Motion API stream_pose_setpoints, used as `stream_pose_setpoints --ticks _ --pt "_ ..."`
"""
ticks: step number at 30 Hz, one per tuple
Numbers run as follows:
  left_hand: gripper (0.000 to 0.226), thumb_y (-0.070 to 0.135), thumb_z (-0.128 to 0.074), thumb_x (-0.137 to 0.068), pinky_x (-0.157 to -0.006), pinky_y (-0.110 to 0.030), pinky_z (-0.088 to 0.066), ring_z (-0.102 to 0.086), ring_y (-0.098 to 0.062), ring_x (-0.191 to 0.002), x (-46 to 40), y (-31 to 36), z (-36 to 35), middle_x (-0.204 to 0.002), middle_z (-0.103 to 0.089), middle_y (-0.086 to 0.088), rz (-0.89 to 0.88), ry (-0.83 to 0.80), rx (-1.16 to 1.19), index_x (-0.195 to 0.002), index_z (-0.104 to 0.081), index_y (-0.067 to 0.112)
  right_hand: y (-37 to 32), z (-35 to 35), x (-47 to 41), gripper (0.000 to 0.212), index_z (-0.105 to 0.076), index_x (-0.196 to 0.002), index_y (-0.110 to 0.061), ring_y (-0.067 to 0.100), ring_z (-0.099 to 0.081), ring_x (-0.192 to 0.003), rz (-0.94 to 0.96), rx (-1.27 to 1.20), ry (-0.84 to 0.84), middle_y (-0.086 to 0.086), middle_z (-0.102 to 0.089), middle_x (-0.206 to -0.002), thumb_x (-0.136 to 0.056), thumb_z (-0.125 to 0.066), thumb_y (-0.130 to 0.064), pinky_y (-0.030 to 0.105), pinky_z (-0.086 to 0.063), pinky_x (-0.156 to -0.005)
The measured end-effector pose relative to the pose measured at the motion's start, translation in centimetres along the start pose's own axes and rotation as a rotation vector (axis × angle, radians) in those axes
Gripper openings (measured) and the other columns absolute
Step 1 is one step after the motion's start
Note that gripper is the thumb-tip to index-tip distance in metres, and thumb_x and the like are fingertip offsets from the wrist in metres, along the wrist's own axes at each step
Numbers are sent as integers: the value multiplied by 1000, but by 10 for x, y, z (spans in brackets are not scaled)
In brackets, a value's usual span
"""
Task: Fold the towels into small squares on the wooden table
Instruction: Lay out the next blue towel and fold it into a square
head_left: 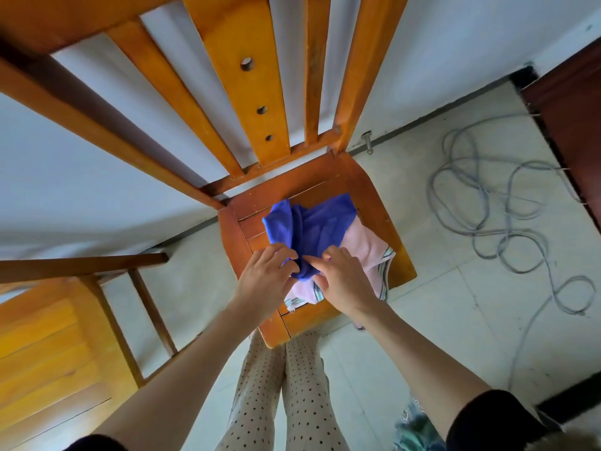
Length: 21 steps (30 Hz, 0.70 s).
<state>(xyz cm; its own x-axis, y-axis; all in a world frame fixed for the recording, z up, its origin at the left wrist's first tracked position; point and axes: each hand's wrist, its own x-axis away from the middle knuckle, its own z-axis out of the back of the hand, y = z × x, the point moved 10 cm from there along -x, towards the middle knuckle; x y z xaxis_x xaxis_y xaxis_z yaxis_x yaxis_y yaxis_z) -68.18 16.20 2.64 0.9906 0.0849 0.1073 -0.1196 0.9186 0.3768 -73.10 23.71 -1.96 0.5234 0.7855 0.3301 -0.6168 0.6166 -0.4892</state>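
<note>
A crumpled blue towel (310, 227) lies on top of a pale pink towel (366, 247) with striped edges, both on the seat of a wooden chair (374, 196). My left hand (263, 278) pinches the near corner of the blue towel from the left. Opposite it, my right hand (344, 281) grips the same bunched corner from the right, resting partly over the pink towel. Much of the pink towel is hidden beneath the blue one and my hands.
The chair's slatted back (240, 86) rises toward a white wall. A second wooden chair or table (48, 336) stands at the left. Grey cable (494, 203) lies coiled on the tiled floor at right, near a dark wooden door (575, 125). My legs stand below the seat.
</note>
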Motion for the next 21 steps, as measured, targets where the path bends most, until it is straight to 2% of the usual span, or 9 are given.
stream_pose_setpoints --ticks 2,4,7,9,12,14,16,18,21 --pt "14 27 -62 -79 -80 -27 -35 -57 -17 -91 -2 -5 18 -85 -68 0 -4 41 33 -76 -68 14 -9 10 -9 41 -63 -114 -18 30 -58 -72 50 -9 12 13 -61 -86 -75 -74 -13 42 -54 -53" --pt "9 18 -73 -74 -79 -27 -34 -64 -22 -77 -8 -11 38 -78 -68 -1 11 62 54 -77 -66 13 -19 21 -18 45 -62 -120 -16 32 -57 -74 93 -25 6 14 -60 -86 -77 -72 -9 44 -54 -55" --pt "14 9 -75 -68 -75 -32 -47 -64 -27 -67 -20 -18 70 -74 -67 -5 54 76 107 -80 -68 10 -34 43 -31 35 -57 -126 -15 30 -56 -92 89 -42 -27 13 -61 -101 -90 -56 -14 40 -49 -74" --pt "11 7 -69 -72 -72 -36 -51 -63 -28 -69 -28 -22 94 -77 -66 -6 82 101 126 -84 -69 8 -41 62 -39 25 -59 -117 -10 27 -57 -98 49 -73 -42 9 -62 -105 -94 -50 -17 34 -44 -77" --pt "15 2 -70 -76 -68 -37 -54 -63 -29 -74 -35 -29 132 -83 -66 -9 141 153 197 -91 -69 5 -51 108 -47 14 -57 -102 -7 27 -61 -90 -25 -119 46 9 -65 -96 -91 -53 -15 31 -42 -70" --pt "15 3 -69 -78 -64 -29 -48 -62 -29 -73 -35 -27 161 -85 -65 -10 156 212 244 -93 -69 4 -61 142 -48 14 -56 -99 -6 30 -62 -87 -46 -129 121 11 -66 -92 -90 -55 -16 36 -46 -70" --pt "18 5 -65 -83 -67 -25 -42 -60 -26 -76 -33 -23 190 -89 -63 -9 172 267 303 -101 -67 4 -76 176 -45 18 -56 -101 -6 32 -62 -85 -34 -117 191 11 -67 -90 -89 -57 -19 38 -47 -69" --pt "19 8 -62 -87 -69 -20 -38 -55 -22 -76 -29 -18 217 -89 -59 -6 172 309 353 -105 -66 5 -94 205 -37 17 -56 -98 -6 31 -61 -79 -7 -117 247 5 -62 -79 -88 -59 -19 31 -38 -62" --pt "17 12 -61 -89 -67 -17 -35 -51 -18 -74 -22 -10 257 -88 -57 -4 154 359 395 -104 -65 6 -118 250 -23 15 -57 -94 -6 21 -52 -72 20 -112 345 -4 -48 -74 -86 -62 -18 25 -30 -63"
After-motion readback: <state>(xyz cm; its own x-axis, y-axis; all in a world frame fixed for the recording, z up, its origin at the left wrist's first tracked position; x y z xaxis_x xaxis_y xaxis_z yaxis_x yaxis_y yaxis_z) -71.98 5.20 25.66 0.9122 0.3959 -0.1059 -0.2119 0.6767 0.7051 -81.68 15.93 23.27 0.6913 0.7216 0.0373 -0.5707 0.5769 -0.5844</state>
